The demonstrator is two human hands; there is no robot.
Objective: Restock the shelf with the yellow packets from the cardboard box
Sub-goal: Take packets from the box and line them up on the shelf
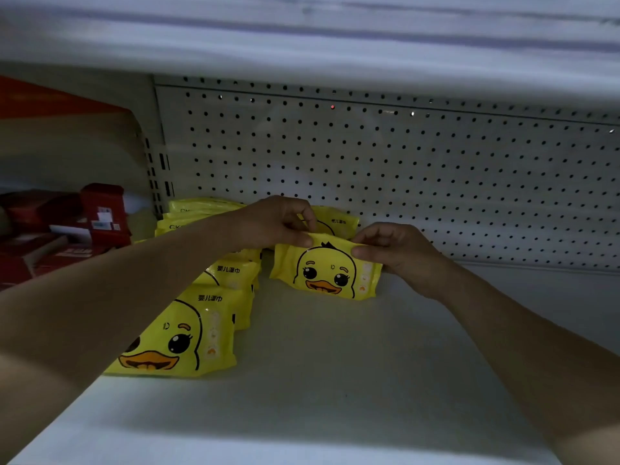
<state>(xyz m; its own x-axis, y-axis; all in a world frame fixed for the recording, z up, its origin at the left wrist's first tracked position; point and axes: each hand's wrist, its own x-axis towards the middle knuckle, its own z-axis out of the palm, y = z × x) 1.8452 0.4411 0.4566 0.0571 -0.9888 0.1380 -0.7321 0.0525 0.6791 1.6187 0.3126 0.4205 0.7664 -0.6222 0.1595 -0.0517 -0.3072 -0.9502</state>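
The yellow packet [325,273] stands on its lower edge on the shelf [335,380], near the pegboard back [402,169], with its long axis running left to right and its duck face toward the camera. The left hand [271,223] pinches its upper left corner and the right hand [396,250] its upper right. Just behind it a second packet [339,223] seems upright too, though mostly hidden; the shelf also holds a row of duck packets [188,333] at left, and red boxes [100,213] fill the next bay.

A yellow duck-face packet [327,271] stands upright on the white shelf [335,364], beside a row of matching packets [201,313].
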